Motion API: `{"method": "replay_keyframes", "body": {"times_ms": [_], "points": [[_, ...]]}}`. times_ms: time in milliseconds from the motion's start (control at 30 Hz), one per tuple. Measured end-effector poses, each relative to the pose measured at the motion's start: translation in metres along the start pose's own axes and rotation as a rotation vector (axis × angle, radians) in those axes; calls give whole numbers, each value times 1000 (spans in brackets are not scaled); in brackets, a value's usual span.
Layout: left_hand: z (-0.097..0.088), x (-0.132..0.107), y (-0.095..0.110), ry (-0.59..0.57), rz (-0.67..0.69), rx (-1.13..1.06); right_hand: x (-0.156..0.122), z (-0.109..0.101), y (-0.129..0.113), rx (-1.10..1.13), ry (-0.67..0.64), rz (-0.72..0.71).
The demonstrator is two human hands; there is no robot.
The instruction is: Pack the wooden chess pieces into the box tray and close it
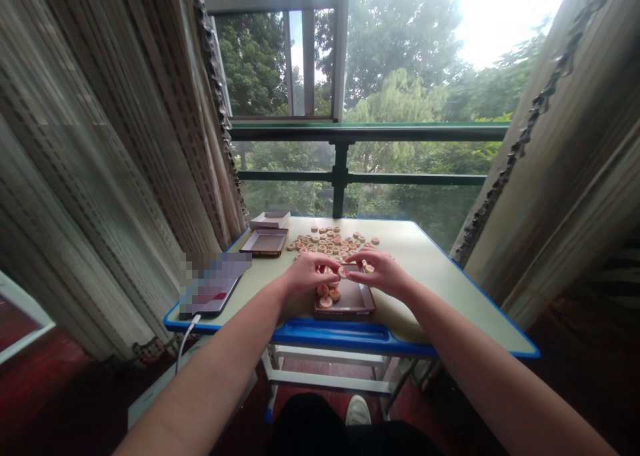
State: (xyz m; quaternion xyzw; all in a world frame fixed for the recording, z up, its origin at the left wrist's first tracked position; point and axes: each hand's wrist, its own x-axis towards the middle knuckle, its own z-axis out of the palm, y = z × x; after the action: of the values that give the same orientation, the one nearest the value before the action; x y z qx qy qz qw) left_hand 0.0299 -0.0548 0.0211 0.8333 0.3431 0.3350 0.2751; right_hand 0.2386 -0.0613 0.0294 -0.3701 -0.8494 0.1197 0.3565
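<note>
A brown box tray lies at the near edge of a small table, with a few round wooden game discs in its left side. My left hand and my right hand meet just above the tray, fingers pinched together on a single disc between them. Several more loose discs are spread on the table just beyond my hands.
A second brown tray and a light box lid sit at the far left of the table. A tablet with a white cable lies at the near left corner. Curtains hang on both sides; a window with a green railing is ahead.
</note>
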Motion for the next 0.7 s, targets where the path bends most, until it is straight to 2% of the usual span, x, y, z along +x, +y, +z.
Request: {"method": "replay_keyframes", "body": {"times_ms": [100,233,300,433,567,700], "points": [[0,0,-1,-22,-13,13,0,2,1,-2,-50,-5],[-1,-3,0,-15,0,15,1,4,0,-20,-51,-3],[-4,-3,-1,57,-11,3,0,4,-2,-32,-66,-8],[-7,0,-11,327,-92,-2,-3,9,-6,-92,-122,-73],[-3,5,-23,403,-135,143,-5,17,-6,-145,-165,-163],[1,7,-32,466,-187,264,-5,19,-5,-168,-137,-155]]}}
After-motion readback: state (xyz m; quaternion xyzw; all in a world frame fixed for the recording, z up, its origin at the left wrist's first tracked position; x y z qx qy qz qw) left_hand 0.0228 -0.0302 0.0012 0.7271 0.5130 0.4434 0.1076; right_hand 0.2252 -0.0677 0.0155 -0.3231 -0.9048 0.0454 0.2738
